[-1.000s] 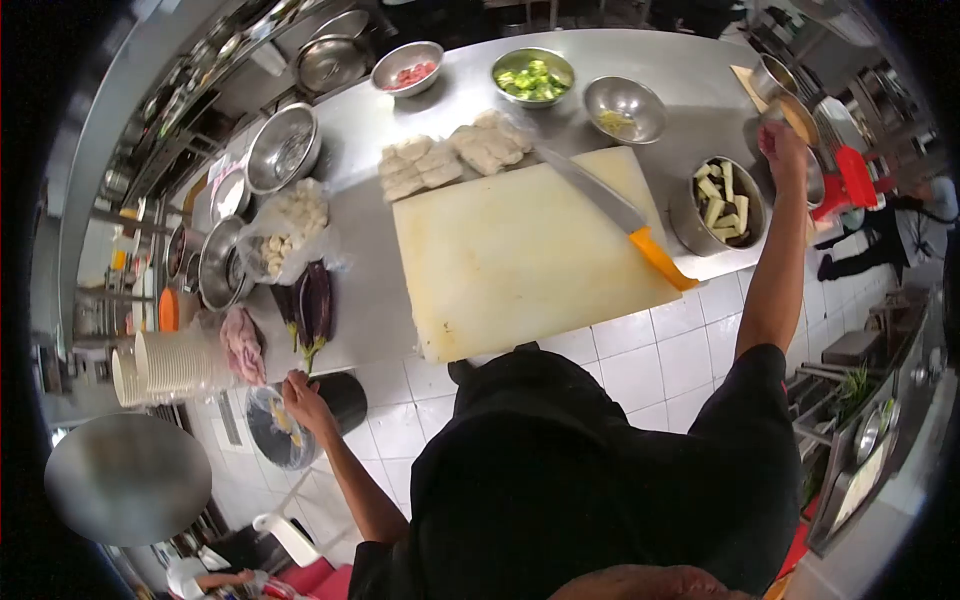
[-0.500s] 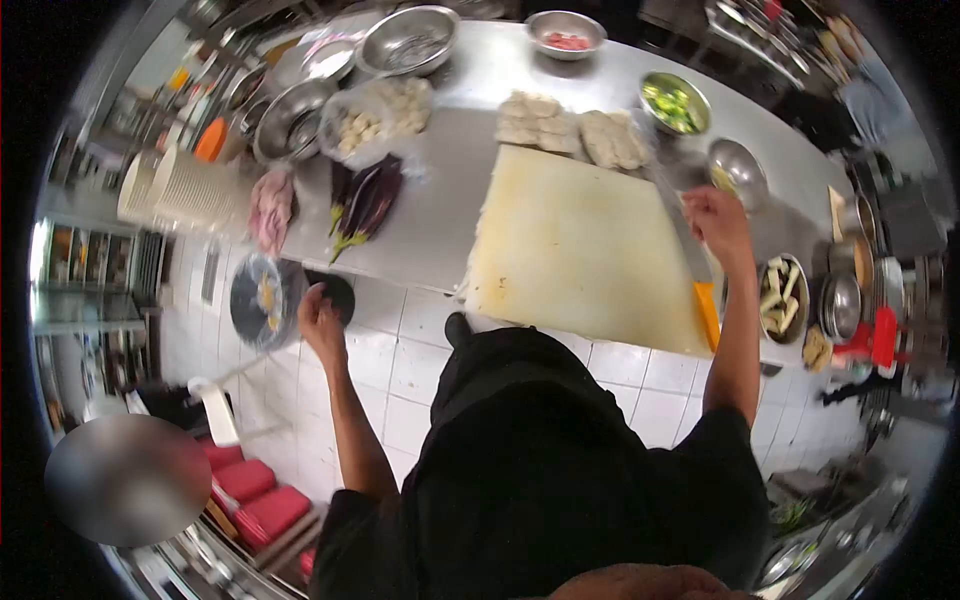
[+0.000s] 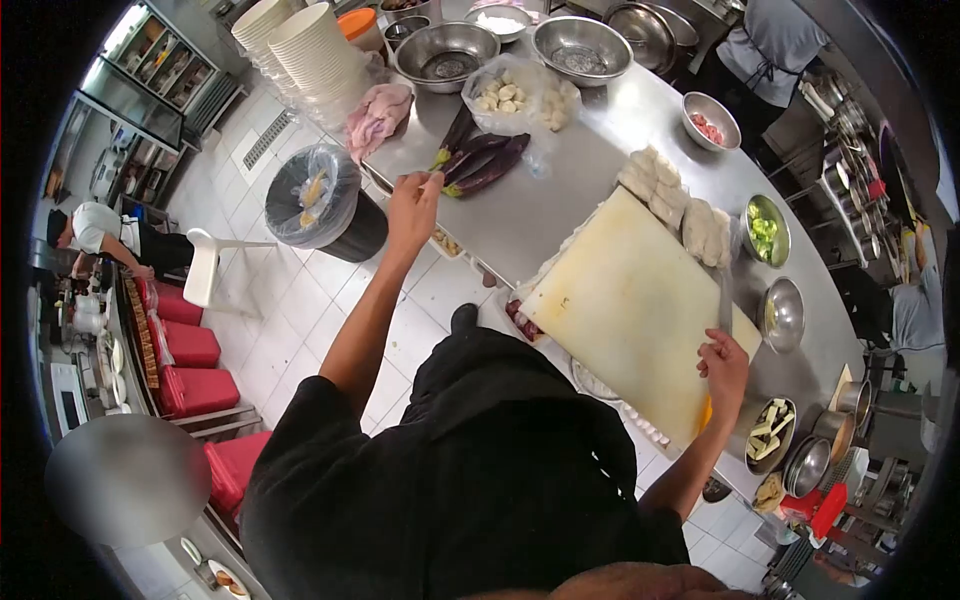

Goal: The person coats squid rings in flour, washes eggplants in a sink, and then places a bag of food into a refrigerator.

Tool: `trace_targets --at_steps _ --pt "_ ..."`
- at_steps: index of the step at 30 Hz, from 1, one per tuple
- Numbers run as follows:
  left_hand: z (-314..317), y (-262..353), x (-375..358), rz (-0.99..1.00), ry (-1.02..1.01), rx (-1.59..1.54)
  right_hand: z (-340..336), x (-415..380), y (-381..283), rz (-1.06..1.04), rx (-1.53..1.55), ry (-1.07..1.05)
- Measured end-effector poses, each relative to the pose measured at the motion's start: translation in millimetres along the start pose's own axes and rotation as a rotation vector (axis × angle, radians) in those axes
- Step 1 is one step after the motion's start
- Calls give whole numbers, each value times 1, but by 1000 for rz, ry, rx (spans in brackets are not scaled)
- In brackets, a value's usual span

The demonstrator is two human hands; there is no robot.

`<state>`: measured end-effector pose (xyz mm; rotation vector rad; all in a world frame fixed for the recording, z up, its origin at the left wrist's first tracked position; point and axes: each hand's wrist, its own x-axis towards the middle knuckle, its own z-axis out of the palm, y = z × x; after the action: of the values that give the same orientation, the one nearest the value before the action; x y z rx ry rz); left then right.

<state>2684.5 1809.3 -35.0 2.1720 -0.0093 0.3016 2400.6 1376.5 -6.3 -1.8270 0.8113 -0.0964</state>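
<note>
Several long purple eggplants [image 3: 490, 165] lie on the steel table, green stem ends toward me. My left hand [image 3: 413, 212] is at those stems, with its fingertips pinched on one. Over the right edge of the large pale cutting board [image 3: 640, 300] is my right hand [image 3: 724, 362], fingers loosely curled and a little apart, holding nothing I can see. Under my right wrist shows the orange handle of a knife [image 3: 706, 412], lying along the board's right edge, its blade pointing away.
A lined bin [image 3: 315, 200] stands below the table's left edge. Pink cloth [image 3: 380, 115], stacked white containers [image 3: 310, 55] and a bag of pale chunks [image 3: 515, 95] are at the left. Bowls of green pieces [image 3: 764, 235] and pale strips [image 3: 770, 436] stand right. Co-workers [image 3: 110, 235] are nearby.
My left hand has moved from above the bin to the eggplants' stems. My right hand has drawn back toward the knife handle. The head view has turned and shifted left.
</note>
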Motion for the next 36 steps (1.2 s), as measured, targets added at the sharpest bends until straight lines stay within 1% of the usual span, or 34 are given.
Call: trace_targets --at_steps 2,5,8,11,14,15,18,19,22,23,25,26,27,30,32,34,35,36 --pt "1 1 5 -52 -28 -58 5 -6 -3 -1 -2 9" --pt "7 -14 18 -23 -38 -45 14 -9 -5 9 2 15" --pt "17 -25 37 215 -1 107 34 -10 -17 7 -6 6" --pt "26 -26 59 341 18 109 67 -3 -38 -7 -20 -35" --pt "24 -28 80 340 3 33 112 15 -65 -35 25 -97" --pt "24 -33 88 311 11 14 130 23 -79 -74 39 -113" --pt "18 -51 109 148 -33 -142 187 64 -123 -90 143 -142" --pt "14 -60 117 173 -37 -130 204 86 -137 -85 192 -148" --pt "-3 -89 127 84 -78 -253 252 168 -166 -76 382 -162" --pt "-10 -96 126 62 -92 -298 268 190 -180 -62 425 -107" --pt "-34 -100 118 -73 -125 -367 294 237 -200 -13 475 -21" --pt "-44 -110 113 -72 -135 -314 303 259 -205 23 481 4" --pt "-55 -121 110 -73 -144 -257 311 271 -213 10 517 24" --pt "-74 -170 95 -165 -159 -250 331 274 -231 -21 554 89" --pt "-87 -182 90 -236 -167 -290 339 262 -233 -75 547 104" --pt "-93 -189 97 -260 -168 -300 346 235 -234 -87 522 136" --pt "-95 -188 104 -265 -199 -306 348 220 -235 -90 513 157" --pt "-93 -184 110 -253 -162 -328 349 209 -233 -89 502 153"
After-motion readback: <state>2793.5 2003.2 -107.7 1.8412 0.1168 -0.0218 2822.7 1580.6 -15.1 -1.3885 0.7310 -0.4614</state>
